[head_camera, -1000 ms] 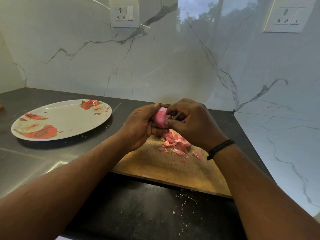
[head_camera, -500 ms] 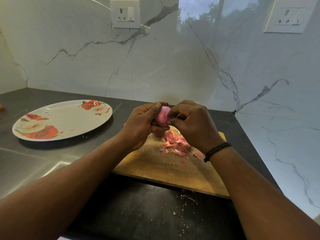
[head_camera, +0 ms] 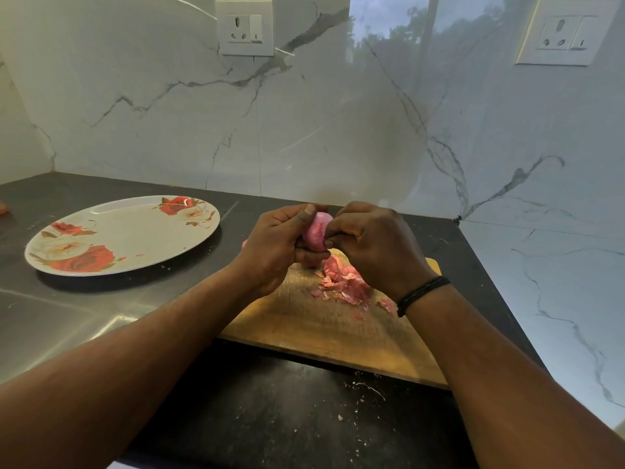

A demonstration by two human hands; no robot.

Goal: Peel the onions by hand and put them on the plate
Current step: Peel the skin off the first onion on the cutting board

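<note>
A small pink onion (head_camera: 316,231) sits between both hands, held above the far end of a wooden cutting board (head_camera: 324,326). My left hand (head_camera: 275,247) grips it from the left, thumb over its top. From the right, my right hand (head_camera: 372,245) pinches at the onion's skin with its fingertips. A pile of pink peels (head_camera: 345,286) lies on the board under the hands. The white plate with red roses (head_camera: 111,236) lies at the left on the counter and holds no onion. Part of another pink piece (head_camera: 244,244) shows behind my left hand.
The dark counter (head_camera: 270,418) carries scattered skin flakes near its front. A steel surface (head_camera: 50,330) lies at the left front. Marble walls close the back and right, with a socket (head_camera: 244,28) on the back wall and a second socket (head_camera: 561,37) at the right.
Both hands have shifted slightly up and back with the onion, and the onion has turned a little in the fingers. The plate and board have not moved.
</note>
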